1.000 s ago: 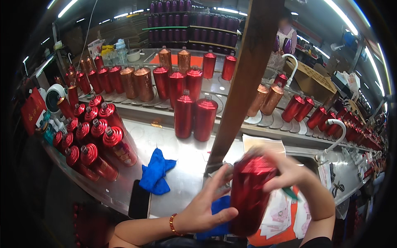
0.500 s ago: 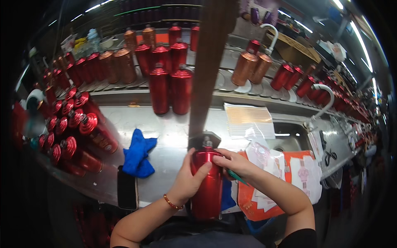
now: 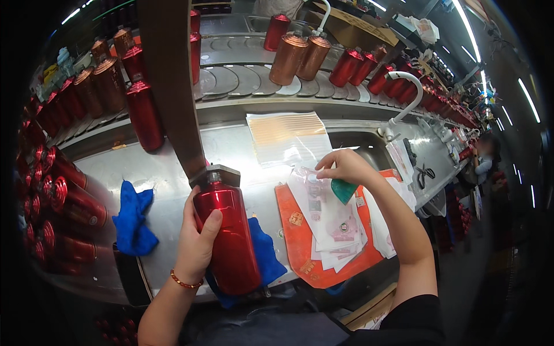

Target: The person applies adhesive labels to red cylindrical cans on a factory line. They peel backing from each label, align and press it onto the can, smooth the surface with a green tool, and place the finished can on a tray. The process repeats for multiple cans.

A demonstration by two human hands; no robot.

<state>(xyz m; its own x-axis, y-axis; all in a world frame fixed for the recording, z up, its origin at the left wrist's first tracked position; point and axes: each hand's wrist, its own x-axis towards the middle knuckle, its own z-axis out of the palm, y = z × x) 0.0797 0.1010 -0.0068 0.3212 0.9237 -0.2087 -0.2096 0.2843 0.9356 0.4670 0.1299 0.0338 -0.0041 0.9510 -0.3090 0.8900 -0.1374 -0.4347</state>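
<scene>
A glossy red metal bottle point(image 3: 228, 236) with a bare threaded neck stands tilted near the bench's front edge, its top by the brown post. My left hand point(image 3: 197, 230) is wrapped round its left side, thumb across the front. My right hand point(image 3: 349, 168) is over the stack of printed decal sheets point(image 3: 332, 225), with a small green scraper point(image 3: 344, 191) tucked under its fingers. Its thumb and forefinger pinch at the top edge of the upper sheet; whether they grip it is unclear. Beneath the sheets lies an orange mat point(image 3: 297, 248).
Blue cloths point(image 3: 135, 219) point(image 3: 265, 251) lie left of and beside the bottle. A brown post point(image 3: 173, 86) rises ahead. Several red bottles point(image 3: 75, 202) are piled at left; copper bottles point(image 3: 289, 57) ride a slatted conveyor point(image 3: 239, 81). A striped sheet point(image 3: 288, 138), sink point(image 3: 360, 144) and scissors point(image 3: 425, 175) are farther right.
My right hand has left the bottle and moved right to the decal sheets, carrying the green scraper. My left hand keeps hold of the bottle. The view has swung right.
</scene>
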